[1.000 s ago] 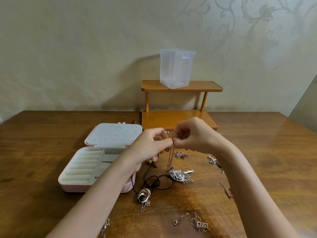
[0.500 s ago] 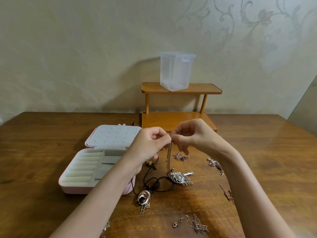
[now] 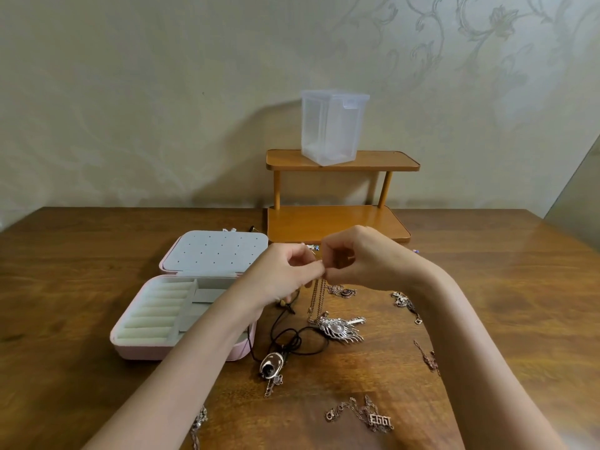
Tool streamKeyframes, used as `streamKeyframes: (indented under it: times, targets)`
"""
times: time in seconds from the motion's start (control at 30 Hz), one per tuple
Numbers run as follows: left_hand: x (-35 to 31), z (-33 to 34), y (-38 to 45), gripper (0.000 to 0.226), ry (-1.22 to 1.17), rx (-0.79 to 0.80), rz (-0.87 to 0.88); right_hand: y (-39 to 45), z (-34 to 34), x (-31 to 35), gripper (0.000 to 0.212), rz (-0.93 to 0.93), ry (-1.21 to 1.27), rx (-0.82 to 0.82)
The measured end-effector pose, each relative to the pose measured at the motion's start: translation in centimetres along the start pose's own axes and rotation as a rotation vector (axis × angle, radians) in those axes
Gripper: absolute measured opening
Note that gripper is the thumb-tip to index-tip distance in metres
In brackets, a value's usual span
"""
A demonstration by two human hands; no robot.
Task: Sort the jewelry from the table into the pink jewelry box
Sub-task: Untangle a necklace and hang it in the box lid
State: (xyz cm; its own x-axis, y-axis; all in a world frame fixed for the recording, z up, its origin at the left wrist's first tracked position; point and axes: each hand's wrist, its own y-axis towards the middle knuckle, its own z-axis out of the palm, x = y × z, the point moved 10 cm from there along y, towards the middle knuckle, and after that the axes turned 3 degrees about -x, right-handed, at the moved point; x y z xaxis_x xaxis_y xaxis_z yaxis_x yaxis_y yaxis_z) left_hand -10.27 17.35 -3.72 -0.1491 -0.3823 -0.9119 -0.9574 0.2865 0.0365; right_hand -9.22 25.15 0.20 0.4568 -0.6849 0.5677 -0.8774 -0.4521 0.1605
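Note:
My left hand [image 3: 285, 274] and my right hand [image 3: 360, 258] meet above the table, fingertips together, each pinching the top of a thin gold chain [image 3: 316, 298]. The chain hangs down to a silver feather pendant [image 3: 339, 329] lying on the wood. The pink jewelry box [image 3: 156, 347] lies open at the left, with cream ring rolls and grey compartments; my left forearm crosses its right end. Loose on the table are a black cord necklace with an oval pendant [image 3: 272, 363], a number necklace [image 3: 378, 420] and other small pieces [image 3: 404, 302].
A two-tier wooden shelf [image 3: 337, 222] stands behind my hands with a clear plastic container [image 3: 332, 126] on its top tier. More chains lie at the right [image 3: 428, 357] and near the front edge [image 3: 198, 423]. The wall is close behind the table.
My two hands have stayed together at the chain's top, shifting only slightly; the fingers have worked at the same spot. The pendant has stayed on the table.

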Motion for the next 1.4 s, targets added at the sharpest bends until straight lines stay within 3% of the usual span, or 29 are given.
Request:
streamKeyframes:
  times: [0.13, 0.3, 0.47, 0.6, 0.77, 1.0, 1.13, 1.3, 1.4]
  targets:
    - [0.9, 0.2, 0.1, 0.013, -0.071, -0.01, -0.061, 0.2, 0.3, 0.6, 0.028, -0.031, -0.103, 0.012]
    - [0.2, 0.4, 0.1, 0.008, -0.211, 0.019, -0.038, -0.3, -0.5, 0.1, 0.017, -0.007, -0.002, 0.001]
    - [-1.4, 0.2, 0.0, 0.023, -0.116, 0.019, 0.095, -0.3, -0.3, -0.2, 0.02, 0.05, 0.012, 0.014]
    - [-0.5, 0.5, 0.1, 0.019, -0.257, 0.044, 0.016, -0.4, -0.3, 0.1, 0.017, 0.055, 0.092, 0.022]
    - [0.3, 0.3, 0.3, 0.02, -0.228, 0.014, -0.011, -0.1, 0.6, 0.3, 0.007, 0.074, -0.062, 0.033]
    - [1.2, -0.4, 0.7, 0.028, -0.392, -0.057, -0.072, 0.1, 0.3, 1.5, 0.015, 0.005, -0.161, -0.023]
    - [1.2, -0.4, 0.5, 0.022, -0.288, -0.133, -0.045, 0.2, 0.2, 1.0, 0.009, 0.022, -0.218, -0.025]
    - [1.9, 1.3, 0.5, 0.01, -0.28, 0.052, -0.159, 0.0, 0.6, 1.0, 0.015, 0.039, -0.174, 0.012]
    - [1.4, 2.6, -0.3, 0.012, -0.532, 0.235, -0.203, -0.2, 0.2, 1.7, 0.012, 0.012, -0.059, -0.011]
